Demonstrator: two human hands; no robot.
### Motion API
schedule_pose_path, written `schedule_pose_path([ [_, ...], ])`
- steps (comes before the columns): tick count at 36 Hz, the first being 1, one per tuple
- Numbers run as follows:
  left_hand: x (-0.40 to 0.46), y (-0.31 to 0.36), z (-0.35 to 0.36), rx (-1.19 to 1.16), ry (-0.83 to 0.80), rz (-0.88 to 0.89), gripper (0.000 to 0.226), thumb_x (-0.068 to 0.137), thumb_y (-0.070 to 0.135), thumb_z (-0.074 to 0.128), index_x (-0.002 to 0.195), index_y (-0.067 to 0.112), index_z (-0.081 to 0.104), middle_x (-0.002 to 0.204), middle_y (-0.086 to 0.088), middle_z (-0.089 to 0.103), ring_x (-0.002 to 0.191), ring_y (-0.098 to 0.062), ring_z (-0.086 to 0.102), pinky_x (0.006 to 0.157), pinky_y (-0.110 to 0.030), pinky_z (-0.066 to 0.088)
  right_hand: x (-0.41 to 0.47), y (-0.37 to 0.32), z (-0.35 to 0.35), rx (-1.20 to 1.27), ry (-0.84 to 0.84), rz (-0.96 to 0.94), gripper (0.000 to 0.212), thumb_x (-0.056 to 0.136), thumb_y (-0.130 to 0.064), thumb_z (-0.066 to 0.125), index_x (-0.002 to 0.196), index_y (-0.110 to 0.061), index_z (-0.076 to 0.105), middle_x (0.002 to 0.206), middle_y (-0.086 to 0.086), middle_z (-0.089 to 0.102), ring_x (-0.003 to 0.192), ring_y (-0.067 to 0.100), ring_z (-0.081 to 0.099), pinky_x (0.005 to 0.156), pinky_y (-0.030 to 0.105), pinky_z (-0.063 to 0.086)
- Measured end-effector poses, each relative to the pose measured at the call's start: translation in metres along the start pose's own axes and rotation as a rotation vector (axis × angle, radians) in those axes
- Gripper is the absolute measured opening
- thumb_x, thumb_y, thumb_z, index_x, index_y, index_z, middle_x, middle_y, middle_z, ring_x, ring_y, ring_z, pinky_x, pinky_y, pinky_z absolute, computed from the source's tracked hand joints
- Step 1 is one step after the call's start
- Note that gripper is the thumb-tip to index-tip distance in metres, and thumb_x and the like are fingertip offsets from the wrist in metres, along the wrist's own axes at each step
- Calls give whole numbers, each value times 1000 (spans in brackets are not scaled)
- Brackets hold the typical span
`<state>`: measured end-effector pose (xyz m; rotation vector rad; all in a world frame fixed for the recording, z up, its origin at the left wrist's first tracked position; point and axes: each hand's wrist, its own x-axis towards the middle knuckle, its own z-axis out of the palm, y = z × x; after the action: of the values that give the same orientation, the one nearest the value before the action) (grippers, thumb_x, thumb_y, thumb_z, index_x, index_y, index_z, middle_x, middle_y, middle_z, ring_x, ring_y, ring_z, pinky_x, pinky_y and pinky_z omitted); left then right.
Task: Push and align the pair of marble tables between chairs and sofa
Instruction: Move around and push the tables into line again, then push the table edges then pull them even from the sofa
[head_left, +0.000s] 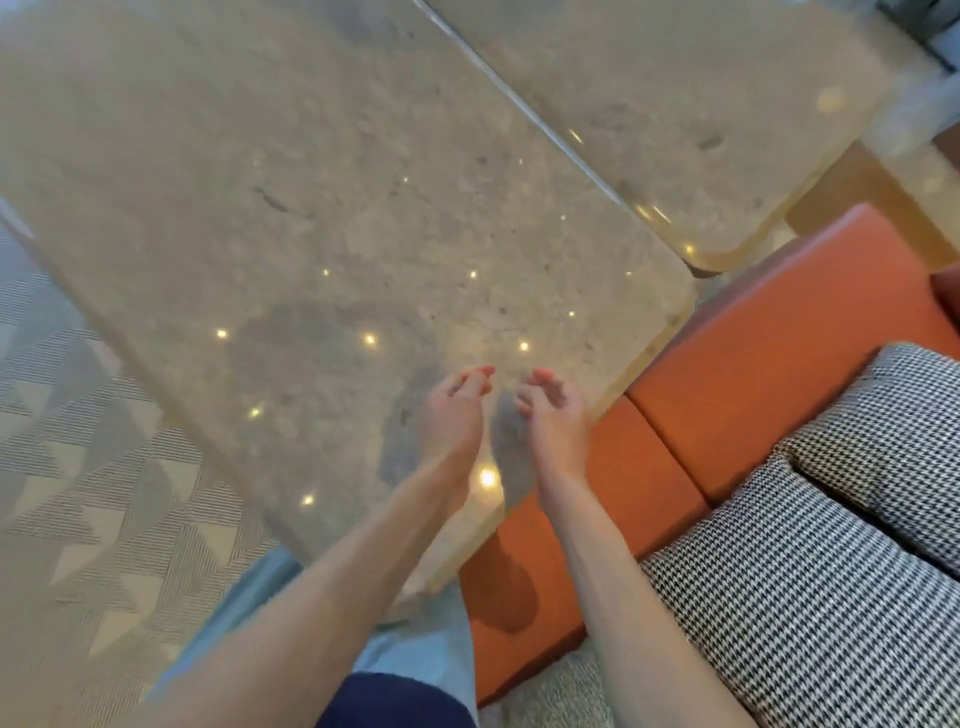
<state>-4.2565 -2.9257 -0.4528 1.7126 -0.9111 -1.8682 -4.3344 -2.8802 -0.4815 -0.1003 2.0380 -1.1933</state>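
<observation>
Head view, looking down. Left hand (454, 410) and right hand (550, 410) side by side above the near marble table (311, 208), palms turned toward each other, fingers loosely curled, grasping nothing; whether touching the polished surface or hovering just over it cannot be told. Under and ahead of both hands, the near marble table spreading wide, small ceiling lights mirrored in it, a dark shadow just beneath the wrists. Beyond the hands and toward the right, the second marble table (675, 104), its long edge just beside the first along a thin seam, its rounded corner set a little farther forward than the near table's corner. Right of the right hand, the orange sofa (779, 322), its seat edge very near the near table's side. Farther right, two houndstooth cushions (810, 597) lying on the sofa. Left of the left hand, past the table's edge, a grey patterned rug (78, 467). Below the forearms, dark clothing (389, 701), motion-blurred.
</observation>
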Motion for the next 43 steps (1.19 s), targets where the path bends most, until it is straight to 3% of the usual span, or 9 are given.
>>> schedule_pose_path([
  [4, 45, 12, -50, -17, 13, -85, 23, 95, 12, 51, 75, 16, 62, 75, -3, 61, 68, -14, 56, 63, -24, 44, -3, -6, 65, -133, -75, 41, 19, 91, -13, 62, 108, -11, 71, 108, 15, 73, 107, 33, 68, 102, 49, 49],
  [9, 78, 45, -101, 29, -16, -11, 28, 95, 14, 49, 70, 20, 62, 76, -2, 62, 82, -20, 57, 77, -34, 44, -23, -40, 137, -198, -138, 0, 25, 92, -19, 60, 113, -10, 71, 112, 15, 73, 110, 30, 67, 101, 46, 50],
  [12, 87, 73, -149, -10, -39, 45, 31, 94, 8, 47, 69, 21, 59, 74, 0, 61, 76, -15, 57, 64, -28, 41, -46, -60, 187, -216, -213, -52, 29, 91, -16, 60, 117, -7, 70, 114, 17, 73, 107, 26, 67, 102, 45, 50],
  [19, 68, 166, -347, -174, -19, 206, 25, 97, 21, 46, 102, 16, 69, 112, -7, 71, 97, -18, 66, 79, -30, 48, -167, -121, 321, -108, -450, -165, 17, 93, -17, 61, 108, -15, 70, 88, -2, 66, 82, 12, 62, 74, 32, 54],
  [22, 36, 210, -449, -226, 33, 360, 28, 97, 19, 45, 105, 15, 71, 111, -8, 73, 103, -22, 68, 87, -36, 53, -237, -156, 387, -117, -631, -234, 20, 95, -14, 59, 111, -18, 69, 91, -5, 69, 81, 9, 64, 77, 33, 56],
  [28, -54, 272, -651, -350, 299, 649, 33, 97, 13, 41, 112, 3, 68, 113, -13, 73, 107, -29, 69, 95, -43, 52, -390, -221, 518, -190, -985, -492, 33, 93, -9, 60, 125, -12, 65, 118, 3, 70, 107, 17, 68, 91, 37, 59],
  [34, -137, 289, -795, -467, 701, 818, 32, 97, 8, 41, 104, 4, 72, 111, -16, 73, 107, -35, 68, 95, -45, 52, -530, -239, 625, -227, -1352, -671, 29, 93, -7, 60, 121, -11, 66, 117, 6, 70, 111, 25, 67, 93, 44, 58],
  [38, -172, 278, -854, -519, 913, 852, 32, 97, 11, 43, 107, 5, 72, 107, -10, 75, 102, -26, 71, 92, -40, 56, -616, -221, 683, -266, -1588, -702, 28, 93, -6, 59, 120, -9, 68, 114, 7, 72, 109, 28, 68, 92, 45, 58],
  [43, -197, 261, -920, -549, 1107, 856, 31, 95, 6, 45, 106, 8, 75, 106, -9, 76, 103, -24, 70, 91, -39, 56, -700, -186, 742, -269, -1848, -662, 21, 95, -10, 58, 103, -24, 71, 96, -1, 78, 100, 21, 73, 87, 41, 59],
])
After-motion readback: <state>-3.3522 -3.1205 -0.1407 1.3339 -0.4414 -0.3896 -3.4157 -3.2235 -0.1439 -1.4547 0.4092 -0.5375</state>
